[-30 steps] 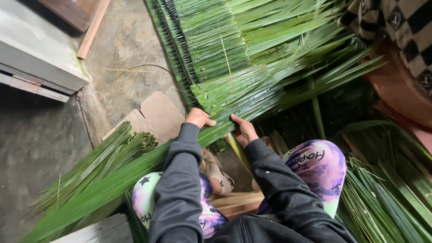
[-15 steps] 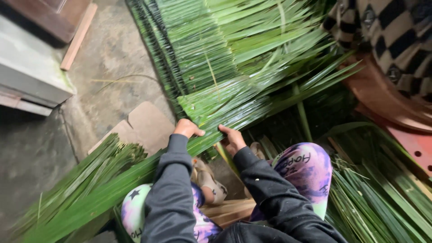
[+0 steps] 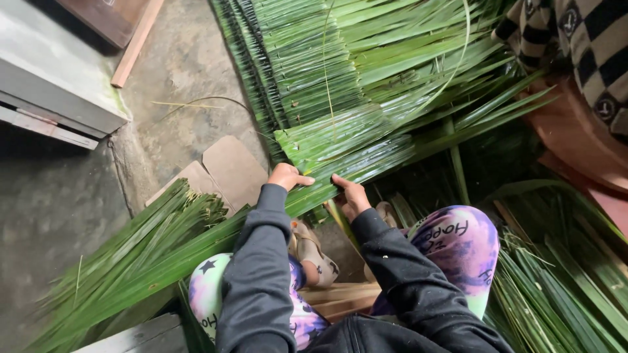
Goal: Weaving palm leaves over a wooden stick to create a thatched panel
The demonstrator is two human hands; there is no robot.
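My left hand and my right hand both pinch the near edge of a folded green palm leaf at the end of a woven row of leaves. The thumbs point toward each other, a few centimetres apart. Long leaf tips fan out to the right from that row. My dark sleeves and patterned purple-and-green trousers fill the bottom of the view.
A loose bundle of palm leaves lies at the lower left, more leaves at the lower right. Cardboard pieces rest on the concrete floor. A grey ledge and wooden plank sit upper left. Another person's checked sleeve is upper right.
The view has shifted slightly; my hands keep their hold on the leaf edge, with the two thumbs now a little closer together.
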